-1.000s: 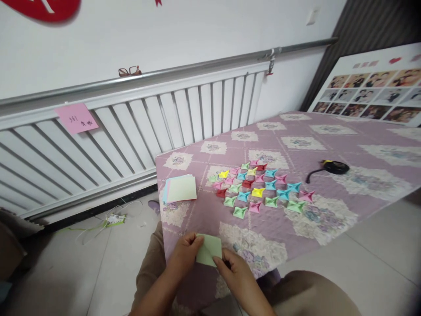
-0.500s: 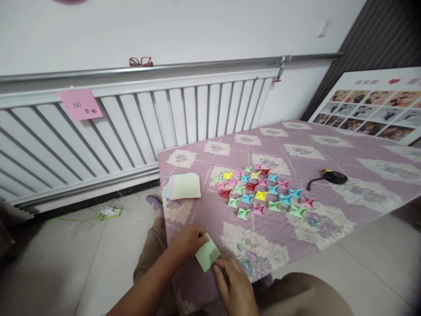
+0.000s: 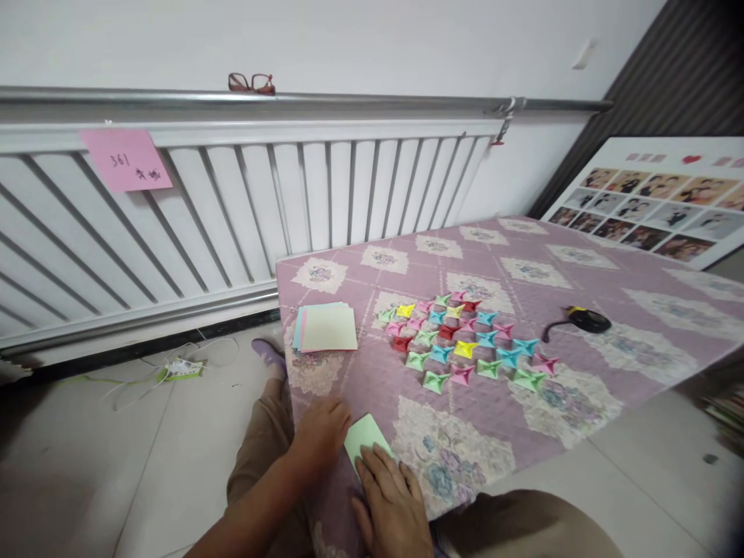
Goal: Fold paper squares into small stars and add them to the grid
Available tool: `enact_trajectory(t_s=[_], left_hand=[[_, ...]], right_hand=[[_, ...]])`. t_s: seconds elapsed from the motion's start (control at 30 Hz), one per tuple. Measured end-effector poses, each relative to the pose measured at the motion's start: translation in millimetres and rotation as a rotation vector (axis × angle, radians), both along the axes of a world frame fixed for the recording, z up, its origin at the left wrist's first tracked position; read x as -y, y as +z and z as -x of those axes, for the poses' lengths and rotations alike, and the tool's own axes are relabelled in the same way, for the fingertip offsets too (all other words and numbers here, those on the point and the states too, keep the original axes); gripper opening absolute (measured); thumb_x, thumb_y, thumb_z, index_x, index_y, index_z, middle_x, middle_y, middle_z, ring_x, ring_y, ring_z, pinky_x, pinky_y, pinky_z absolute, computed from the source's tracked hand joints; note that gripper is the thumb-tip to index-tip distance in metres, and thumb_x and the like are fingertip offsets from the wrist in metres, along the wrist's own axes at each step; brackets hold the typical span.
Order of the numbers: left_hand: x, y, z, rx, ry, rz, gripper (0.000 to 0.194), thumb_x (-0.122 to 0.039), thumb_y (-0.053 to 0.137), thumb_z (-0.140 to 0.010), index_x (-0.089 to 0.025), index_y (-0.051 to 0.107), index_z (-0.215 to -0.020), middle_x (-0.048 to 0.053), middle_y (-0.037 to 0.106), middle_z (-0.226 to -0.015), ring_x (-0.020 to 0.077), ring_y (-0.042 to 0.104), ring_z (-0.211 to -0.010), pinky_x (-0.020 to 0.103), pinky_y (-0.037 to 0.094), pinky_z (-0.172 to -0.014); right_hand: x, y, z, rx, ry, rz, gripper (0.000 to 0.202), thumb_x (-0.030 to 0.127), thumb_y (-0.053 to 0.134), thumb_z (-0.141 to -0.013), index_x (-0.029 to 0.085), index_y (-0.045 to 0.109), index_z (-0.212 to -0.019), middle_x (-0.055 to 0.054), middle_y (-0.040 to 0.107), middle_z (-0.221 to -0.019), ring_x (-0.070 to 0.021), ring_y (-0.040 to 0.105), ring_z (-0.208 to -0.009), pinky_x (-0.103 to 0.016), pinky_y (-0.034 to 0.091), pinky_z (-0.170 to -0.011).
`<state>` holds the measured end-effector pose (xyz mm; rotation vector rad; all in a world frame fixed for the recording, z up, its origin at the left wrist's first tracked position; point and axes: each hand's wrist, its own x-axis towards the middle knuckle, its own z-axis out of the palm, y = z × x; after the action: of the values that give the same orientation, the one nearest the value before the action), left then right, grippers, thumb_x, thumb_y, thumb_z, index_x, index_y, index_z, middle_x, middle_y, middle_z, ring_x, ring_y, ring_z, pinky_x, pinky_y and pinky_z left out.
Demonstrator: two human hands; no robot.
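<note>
In the head view, a light green sheet of paper (image 3: 366, 435) lies at the near end of the purple patterned tablecloth (image 3: 372, 380), turned askew, with one corner pointing away from the person toward the white radiator (image 3: 317, 186) and another toward the left hand (image 3: 323, 432). Its visible part slants from far left to near right; the right hand (image 3: 396, 508) covers the near part, so I cannot tell its full length or its long axis. The right hand lies palm down, fingers nearly straight and close together across the paper. The left hand's fingers are curled at the sheet's left corner; whether they pinch it I cannot tell. Beyond the left hand sits a stack of coloured paper (image 3: 330, 328), and farther right stand rows of small folded paper pieces (image 3: 465, 349).
</note>
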<state>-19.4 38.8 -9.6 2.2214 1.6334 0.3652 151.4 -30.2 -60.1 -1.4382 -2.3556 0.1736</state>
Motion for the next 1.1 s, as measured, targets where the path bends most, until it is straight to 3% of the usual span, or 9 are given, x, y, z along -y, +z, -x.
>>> enact_trajectory(t_s=[0.17,0.3,0.6,0.73,0.9,1.1], left_hand=[[57,-35.4,6,0.07,-0.199,-0.356,0.029,-0.014,0.044,-0.089,-0.019,0.056,-0.116,0.007,0.063,-0.111,0.0194,0.056,-0.105,0.034,0.046,-0.094],[76,-53.6,5,-0.023,-0.229,-0.512,0.037,-0.019,0.046,-0.091,-0.014,0.048,-0.127,0.009,0.061,-0.121,0.0221,0.049,-0.12,0.037,0.045,-0.098],[72,-47.5,8,-0.072,-0.312,-0.393,0.049,-0.036,0.05,-0.089,-0.014,0.044,-0.132,0.01,0.054,-0.132,0.0241,0.041,-0.129,0.037,0.038,-0.104],[72,-45.1,8,-0.07,-0.345,-0.32,0.055,-0.036,0.052,-0.087,-0.015,0.04,-0.136,0.01,0.047,-0.139,0.0259,0.035,-0.132,0.041,0.034,-0.107],[72,-44.3,9,-0.059,-0.338,-0.288,0.056,-0.035,0.052,-0.086,-0.015,0.039,-0.137,0.009,0.045,-0.141,0.0267,0.034,-0.132,0.042,0.031,-0.107],[71,-43.0,8,-0.059,-0.333,-0.298,0.052,-0.039,0.05,-0.087,-0.016,0.043,-0.133,0.007,0.047,-0.139,0.0267,0.037,-0.13,0.042,0.032,-0.106]], right_hand=[[-1,-5.6,-1,0.051,0.01,-0.003,0.049,0.023,0.056,-0.079,0.033,0.053,-0.127,0.002,0.058,-0.13,-0.0237,0.052,-0.12,-0.039,0.034,-0.096],[-2,-8.0,-3,0.067,0.016,-0.031,0.051,0.018,0.053,-0.078,0.032,0.052,-0.127,0.002,0.058,-0.13,-0.023,0.052,-0.119,-0.039,0.034,-0.096],[-3,-10.3,-5,-0.042,0.003,-0.124,0.035,0.018,0.049,-0.081,0.027,0.063,-0.112,-0.003,0.068,-0.111,-0.0239,0.061,-0.107,-0.04,0.044,-0.091],[-7,-2.8,-9,-0.173,-0.045,-0.032,0.022,0.024,0.048,-0.087,0.026,0.064,-0.102,-0.005,0.069,-0.103,-0.0227,0.063,-0.1,-0.038,0.049,-0.086],[-35,13.2,-9,-0.325,-0.193,0.012,0.03,0.031,0.046,-0.088,0.022,0.056,-0.116,-0.01,0.064,-0.111,-0.0232,0.06,-0.103,-0.039,0.05,-0.087],[-73,21.4,2,-0.213,-0.204,0.006,0.035,0.037,0.05,-0.086,0.023,0.058,-0.117,-0.009,0.06,-0.12,-0.0268,0.052,-0.115,-0.047,0.041,-0.094]])
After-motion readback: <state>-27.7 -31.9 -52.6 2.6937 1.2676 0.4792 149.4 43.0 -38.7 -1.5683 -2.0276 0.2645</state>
